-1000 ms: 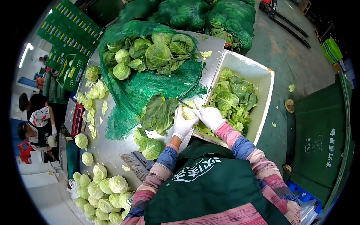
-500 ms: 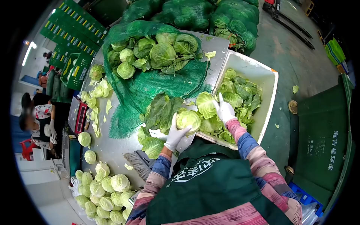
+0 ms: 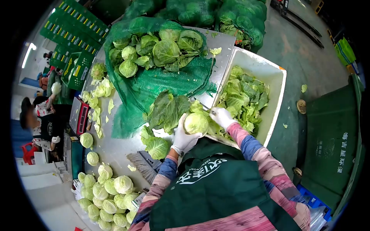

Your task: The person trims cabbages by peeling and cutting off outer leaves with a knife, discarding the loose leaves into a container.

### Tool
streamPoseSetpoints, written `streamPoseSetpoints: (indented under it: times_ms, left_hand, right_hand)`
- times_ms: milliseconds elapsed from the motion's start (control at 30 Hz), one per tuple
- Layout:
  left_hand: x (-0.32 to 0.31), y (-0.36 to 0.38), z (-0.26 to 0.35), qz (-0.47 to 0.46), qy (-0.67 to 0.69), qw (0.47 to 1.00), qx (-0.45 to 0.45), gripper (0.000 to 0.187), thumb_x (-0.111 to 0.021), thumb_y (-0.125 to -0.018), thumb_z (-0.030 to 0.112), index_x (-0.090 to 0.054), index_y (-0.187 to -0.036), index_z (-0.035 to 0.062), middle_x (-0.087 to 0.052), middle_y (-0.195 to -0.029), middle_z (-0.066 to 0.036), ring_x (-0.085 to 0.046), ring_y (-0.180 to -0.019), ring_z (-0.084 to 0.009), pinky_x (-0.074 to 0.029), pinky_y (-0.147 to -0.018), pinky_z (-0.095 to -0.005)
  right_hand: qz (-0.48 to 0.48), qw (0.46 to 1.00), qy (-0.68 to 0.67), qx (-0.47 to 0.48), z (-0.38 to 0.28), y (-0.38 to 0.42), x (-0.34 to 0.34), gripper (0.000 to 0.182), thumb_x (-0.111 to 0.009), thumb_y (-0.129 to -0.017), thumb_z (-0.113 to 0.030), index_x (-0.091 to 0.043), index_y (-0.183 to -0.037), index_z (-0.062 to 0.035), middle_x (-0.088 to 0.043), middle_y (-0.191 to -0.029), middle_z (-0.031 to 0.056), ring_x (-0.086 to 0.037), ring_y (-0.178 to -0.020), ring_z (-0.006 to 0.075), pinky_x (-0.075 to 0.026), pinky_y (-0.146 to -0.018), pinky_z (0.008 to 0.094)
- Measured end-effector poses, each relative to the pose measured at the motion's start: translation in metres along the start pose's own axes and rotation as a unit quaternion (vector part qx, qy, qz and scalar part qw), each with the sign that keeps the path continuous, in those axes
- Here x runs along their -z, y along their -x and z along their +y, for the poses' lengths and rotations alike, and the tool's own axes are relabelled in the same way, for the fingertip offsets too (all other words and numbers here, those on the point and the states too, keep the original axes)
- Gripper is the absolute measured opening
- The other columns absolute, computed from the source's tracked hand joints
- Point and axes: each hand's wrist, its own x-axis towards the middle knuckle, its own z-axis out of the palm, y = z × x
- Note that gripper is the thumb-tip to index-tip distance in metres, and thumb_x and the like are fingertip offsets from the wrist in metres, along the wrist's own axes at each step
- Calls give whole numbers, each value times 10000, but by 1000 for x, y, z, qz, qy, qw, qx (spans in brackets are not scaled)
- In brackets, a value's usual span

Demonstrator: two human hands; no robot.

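Note:
My gloved left hand point(image 3: 183, 138) is wrapped round a pale green cabbage point(image 3: 196, 123) and holds it over the near edge of the metal table point(image 3: 221, 57). Just right of the cabbage, my gloved right hand point(image 3: 222, 117) is closed on a knife point(image 3: 204, 107), its thin blade pointing up and left past the cabbage's far side. Loose dark outer leaves point(image 3: 169, 111) lie to the left of the cabbage. Beside my right hand stands a white foam box point(image 3: 257, 61) holding many trimmed leaves point(image 3: 244, 100).
An opened green net bag point(image 3: 154, 82) with several cabbages lies at the back of the table. Trimmed cabbages point(image 3: 110, 192) are heaped at lower left, near a brush point(image 3: 144, 167). A green bin point(image 3: 327, 134) stands right; another person point(image 3: 42, 123) is at left.
The loose leaf by my right hand is gone from its fingers, and the knife now shows in that hand. My right hand has moved left and down toward the cabbage.

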Motion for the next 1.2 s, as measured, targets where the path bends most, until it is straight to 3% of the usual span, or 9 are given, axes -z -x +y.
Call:
streamPoseSetpoints:
  times_ms: [133, 200, 333, 533, 733, 800, 933, 1067, 1200]
  left_hand:
    - [7, 4, 8, -10, 37, 998, 48, 1024, -857, -608, 135, -253, -1424, -4, -452, -1346, -165, -457, -1246, -242, -370, -1051, -336]
    - [7, 3, 2, -15, 1, 999, 43, 999, -843, -619, 122, -263, -1423, -7, -434, -1364, -158, -444, -1257, -235, -362, -1056, -337]
    - [5, -2, 12, -42, -157, 986, -36, 985, -831, -610, 105, -286, -1423, 1, -399, -1399, -149, -409, -1287, -227, -339, -1070, -342]
    - [26, 3, -15, -85, 23, 996, 18, 1005, -847, -606, 185, -287, -1424, 17, -358, -1396, -172, -337, -1322, -274, -308, -1086, -350]
    - [11, 4, -14, 82, 94, 982, 145, 850, -794, -715, 250, -332, -1391, 23, -466, -1293, -178, -445, -1236, -281, -345, -1065, -382]
    - [19, 10, -10, 30, 422, 873, 242, 706, -691, -801, 369, -382, -1363, 75, -490, -1321, -126, -473, -1228, -270, -442, -968, -452]
    - [27, 19, 0, -3, 611, 752, 246, 768, -457, -830, 665, -370, -1394, 150, -434, -1389, -125, -438, -1253, -350, -475, -882, -501]
    - [29, 15, -6, -31, 731, 633, 251, 830, -435, -804, 727, -354, -1407, 163, -411, -1405, -125, -432, -1242, -379, -494, -839, -454]
    - [21, 3, 12, -28, 790, 553, 263, 850, -467, -788, 727, -345, -1409, 158, -421, -1389, -123, -432, -1228, -394, -509, -796, -409]
  right_hand:
    - [40, 983, -108, -143, 17, 15, -4, 399, -645, -818, -392, -661, -1049, -68, -684, -879, 156, -663, -829, 307, -514, -763, 368]
    - [32, 973, -220, -64, -30, 23, 21, 528, -660, -790, -475, -632, -1116, -60, -664, -1040, 171, -641, -932, 321, -500, -821, 380]
    - [-33, 995, -75, -65, -94, 17, 46, 769, -573, -782, -618, -450, -1361, -126, -510, -1307, 188, -569, -1113, 317, -455, -916, 370]
    - [-77, 976, -167, -118, -17, -15, -35, 594, -621, -828, -478, -593, -1175, 3, -664, -1014, 211, -634, -972, 351, -488, -850, 374]
    - [-5, 988, -108, -113, -58, 5, -18, 344, -597, -862, -358, -624, -940, -24, -649, -916, 230, -626, -861, 378, -489, -748, 450]
    - [19, 997, -60, -44, -44, 15, -17, 296, -593, -857, -349, -620, -938, -65, -655, -927, 198, -631, -846, 365, -490, -732, 460]
    - [96, 962, -106, -233, 20, 18, 4, 393, -634, -844, -342, -621, -1100, -44, -669, -910, 189, -649, -850, 333, -507, -768, 418]
    - [277, 949, -80, -127, 11, 11, 24, 480, -692, -818, -325, -584, -1164, -10, -654, -1010, 156, -635, -877, 302, -501, -795, 367]
    - [88, 953, -289, 13, -79, 18, 37, 498, -684, -820, -322, -574, -1213, -37, -654, -1016, 155, -635, -893, 274, -488, -822, 334]
